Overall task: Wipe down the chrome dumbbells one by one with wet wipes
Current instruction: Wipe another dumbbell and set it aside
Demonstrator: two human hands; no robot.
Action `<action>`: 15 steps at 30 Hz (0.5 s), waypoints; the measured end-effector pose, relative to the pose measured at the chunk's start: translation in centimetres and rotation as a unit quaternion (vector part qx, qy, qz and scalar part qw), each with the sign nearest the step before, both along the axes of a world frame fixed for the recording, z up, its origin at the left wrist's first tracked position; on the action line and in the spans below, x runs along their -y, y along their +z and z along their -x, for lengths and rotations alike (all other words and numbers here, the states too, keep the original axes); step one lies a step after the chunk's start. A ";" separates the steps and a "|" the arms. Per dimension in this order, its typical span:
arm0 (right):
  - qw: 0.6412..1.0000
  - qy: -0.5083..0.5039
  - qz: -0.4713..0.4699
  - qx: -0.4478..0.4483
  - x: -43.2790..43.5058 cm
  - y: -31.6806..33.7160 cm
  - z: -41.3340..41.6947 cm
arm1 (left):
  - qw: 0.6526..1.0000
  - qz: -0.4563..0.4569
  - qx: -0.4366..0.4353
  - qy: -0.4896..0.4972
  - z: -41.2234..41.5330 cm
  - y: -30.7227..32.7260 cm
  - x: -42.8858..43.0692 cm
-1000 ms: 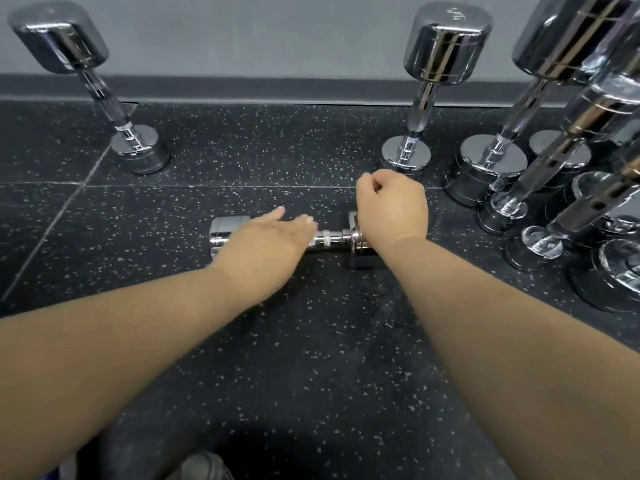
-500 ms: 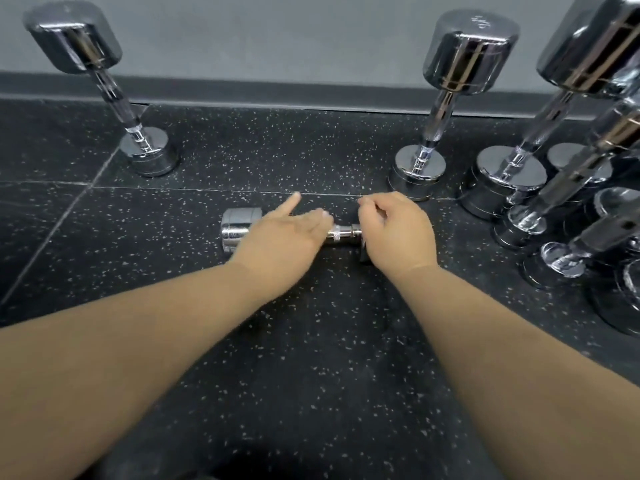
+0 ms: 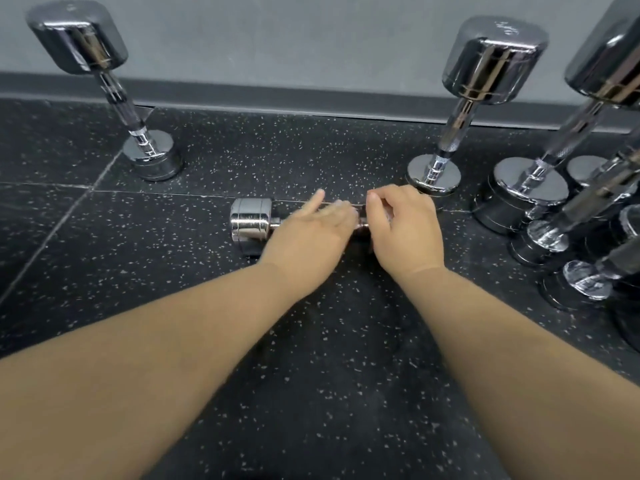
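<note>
A small chrome dumbbell [image 3: 250, 221] lies on its side on the black speckled floor, its left head showing. My left hand [image 3: 308, 240] lies over its handle with the fingers stretched out and the thumb raised. My right hand [image 3: 405, 230] curls round the dumbbell's right head and hides it. The fingertips of both hands nearly meet over the handle. Whether a wet wipe is under either hand cannot be told.
One chrome dumbbell [image 3: 104, 81] stands on end at the back left and another dumbbell [image 3: 460, 109] stands just behind my right hand. Several more upright dumbbells [image 3: 530, 188] crowd the right side. A grey wall with a dark baseboard [image 3: 277, 95] runs along the back.
My left hand has slid right along the handle, closer to my right hand. My right hand's fingers have shifted on the right head. The dumbbell stays on the floor.
</note>
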State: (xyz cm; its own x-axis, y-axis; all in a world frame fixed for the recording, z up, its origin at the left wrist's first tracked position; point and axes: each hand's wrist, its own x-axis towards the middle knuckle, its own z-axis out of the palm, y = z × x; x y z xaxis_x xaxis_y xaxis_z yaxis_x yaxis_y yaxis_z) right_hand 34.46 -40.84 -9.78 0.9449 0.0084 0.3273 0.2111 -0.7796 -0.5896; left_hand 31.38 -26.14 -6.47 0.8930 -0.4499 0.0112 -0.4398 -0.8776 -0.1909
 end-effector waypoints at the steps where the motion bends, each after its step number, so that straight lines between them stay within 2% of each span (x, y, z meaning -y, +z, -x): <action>1: 0.999 -0.007 0.006 -0.043 -0.2 0.6 -0.6 | 1.000 -0.022 0.005 -0.002 0.5 0.1 -1.5; 3: 0.990 -0.023 0.005 -0.140 -0.7 1.9 -2.9 | 0.996 -0.073 0.040 -0.011 1.0 0.2 -4.3; 5: 0.984 -0.046 0.025 -0.173 -1.4 2.7 -4.8 | 0.990 -0.124 0.059 -0.020 0.7 0.6 -5.7; 8: 0.992 -0.080 0.047 -0.084 -2.1 2.2 -5.3 | 0.995 -0.095 0.022 0.023 -1.5 0.7 -4.1; 11: 0.997 -0.073 -0.002 0.003 -1.6 0.8 -3.3 | 0.999 -0.043 0.015 0.023 -3.2 0.0 -0.9; 13: 0.999 -0.046 0.011 0.015 -1.1 0.3 -2.5 | 0.999 -0.030 0.011 -0.001 -3.3 -0.6 0.3; 15: 0.999 -0.028 0.043 -0.013 -0.8 0.7 -3.3 | 0.999 -0.022 0.025 -0.032 -3.1 -1.0 -0.2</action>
State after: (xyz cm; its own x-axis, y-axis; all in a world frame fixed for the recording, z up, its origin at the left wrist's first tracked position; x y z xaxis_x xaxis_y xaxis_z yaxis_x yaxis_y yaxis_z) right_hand 37.72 -40.00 -9.05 0.9530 -0.0175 0.3026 0.1515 -0.8372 -0.5254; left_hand 34.43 -25.94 -7.51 0.8607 -0.5079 0.0343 -0.4844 -0.8379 -0.2517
